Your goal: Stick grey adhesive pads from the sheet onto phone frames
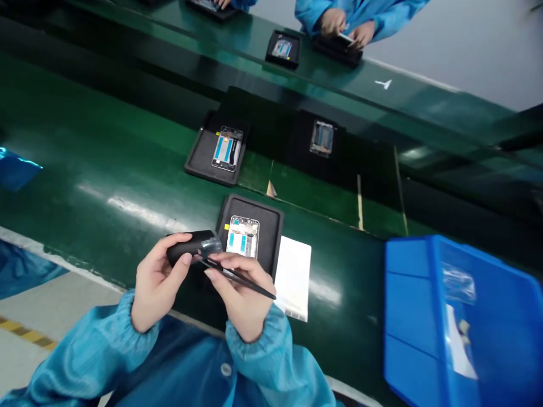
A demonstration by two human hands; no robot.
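Between its thumb and fingers my left hand [158,275] grips a black, smooth, rounded object [182,249] whose kind I cannot make out. A strip of clear film [211,245] shows at that object's right end. My right hand [247,288] is closed on black tweezers [250,282], their tips reaching to the film; whether they pinch it I cannot tell. Just beyond my hands, an opened phone frame [242,236] with blue strips and a yellow tab lies in a black tray [269,232]. A white sheet of paper [294,277] sits right of the tray.
Blue bin [411,316] at the right holds clear plastic and paper scraps. Farther along the green table [139,186], a second phone frame [228,148] lies in a tray, another [322,138] on a dark surface. Across the line, a co-worker's hands [348,34] handle a part.
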